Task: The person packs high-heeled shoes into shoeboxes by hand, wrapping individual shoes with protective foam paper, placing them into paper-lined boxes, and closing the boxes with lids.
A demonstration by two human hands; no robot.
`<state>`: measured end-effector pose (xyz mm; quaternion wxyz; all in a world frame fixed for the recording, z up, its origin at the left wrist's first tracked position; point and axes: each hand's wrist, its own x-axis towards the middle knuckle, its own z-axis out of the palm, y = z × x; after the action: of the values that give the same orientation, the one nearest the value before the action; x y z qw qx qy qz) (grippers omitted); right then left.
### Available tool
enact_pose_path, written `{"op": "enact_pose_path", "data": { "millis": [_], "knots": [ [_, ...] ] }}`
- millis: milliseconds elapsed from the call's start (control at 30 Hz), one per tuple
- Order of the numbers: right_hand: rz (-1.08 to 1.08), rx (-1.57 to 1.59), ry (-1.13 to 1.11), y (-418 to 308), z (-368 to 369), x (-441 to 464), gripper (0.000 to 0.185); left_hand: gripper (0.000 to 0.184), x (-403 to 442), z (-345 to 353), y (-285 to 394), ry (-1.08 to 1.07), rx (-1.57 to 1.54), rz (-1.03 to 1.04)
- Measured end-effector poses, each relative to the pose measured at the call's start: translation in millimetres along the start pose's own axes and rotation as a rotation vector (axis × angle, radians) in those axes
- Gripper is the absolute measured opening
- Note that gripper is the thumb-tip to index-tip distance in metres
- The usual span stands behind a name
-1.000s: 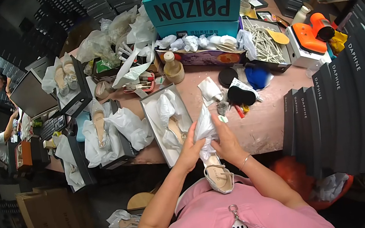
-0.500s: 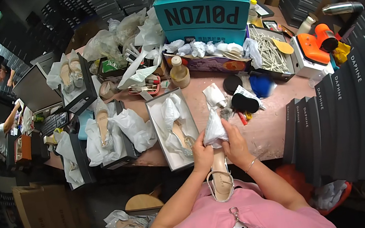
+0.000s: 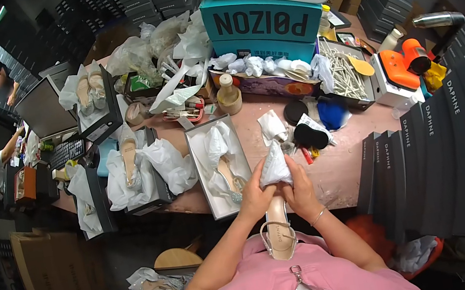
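A beige sandal (image 3: 280, 232) with thin sparkly straps points away from my body, its heel end against the pink top. White paper (image 3: 274, 167) wraps its toe. My left hand (image 3: 258, 193) grips the wrapped toe from the left, fingers pressed on the paper. From the right, my right hand (image 3: 299, 186) holds the same wrapped part, thumb near the left one. Just left of my hands, an open grey box (image 3: 203, 177) holds another sandal (image 3: 226, 173) with its toe in white paper. Beyond my hands lies a white crumpled cloth or paper (image 3: 272, 126).
Open shoe boxes with tissue and sandals (image 3: 131, 162) stand left. A teal box (image 3: 258, 24) is at the back, a box of white sticks (image 3: 343, 71) and an orange tool (image 3: 397, 69) back right. Dark boxes (image 3: 429, 143) line the right. Two people are far left.
Both hands have shifted around the wrapped toe, and the paper, earlier long and loose, is now gathered compactly. The sandal's insole shows more. The view has moved slightly.
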<state>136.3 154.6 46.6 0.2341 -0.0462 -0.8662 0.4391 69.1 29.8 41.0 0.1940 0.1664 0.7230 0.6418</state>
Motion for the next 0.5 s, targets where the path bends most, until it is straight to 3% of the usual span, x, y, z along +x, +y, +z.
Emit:
{"op": "enact_pose_path", "data": {
  "millis": [100, 167, 200, 233, 267, 300, 367, 433, 467, 500],
  "knots": [
    [-0.026, -0.02, 0.018, 0.3, 0.4, -0.6, 0.066, 0.061, -4.8, 4.7, -3.1, 0.057, 0.008, 0.17],
    [-0.054, -0.033, 0.011, -3.8, -2.2, 5.8, 0.065, 0.059, 7.6, 10.7, -9.7, 0.084, -0.293, 0.102],
    [-0.093, -0.02, -0.014, -9.2, -8.8, 13.0, 0.064, 0.059, 14.1, 6.0, -9.4, 0.08, -0.294, 0.104],
    [-0.131, -0.011, -0.039, -13.8, -17.7, 19.1, 0.064, 0.055, 21.4, -3.3, -8.8, -0.045, -0.4, -0.012],
    [0.103, 0.131, -0.233, -14.5, -32.3, 22.1, 0.063, 0.051, 28.8, -12.1, -8.4, -0.174, -0.506, -0.129],
    [0.078, 0.191, -0.184, -16.1, -42.1, 31.7, 0.063, 0.045, 36.1, -20.5, -8.2, -0.288, -0.442, 0.023],
    [-0.034, 0.186, -0.099, -18.6, -57.1, 52.0, 0.053, 0.041, 32.7, -41.2, -1.8, -0.436, -0.137, 0.072],
    [-0.21, 0.181, -0.358, -5.8, -63.6, 55.6, 0.036, 0.041, 19.9, -51.6, -0.3, -0.527, -0.091, -0.003],
    [-0.195, 0.214, -0.38, -4.9, -63.8, 53.5, 0.022, 0.042, 11.4, -54.4, 5.7, -0.573, -0.054, -0.036],
    [-0.182, 0.22, -0.373, -3.7, -63.2, 49.2, 0.022, 0.045, 4.1, -53.3, 9.1, -0.598, -0.012, -0.11]
  ]
}}
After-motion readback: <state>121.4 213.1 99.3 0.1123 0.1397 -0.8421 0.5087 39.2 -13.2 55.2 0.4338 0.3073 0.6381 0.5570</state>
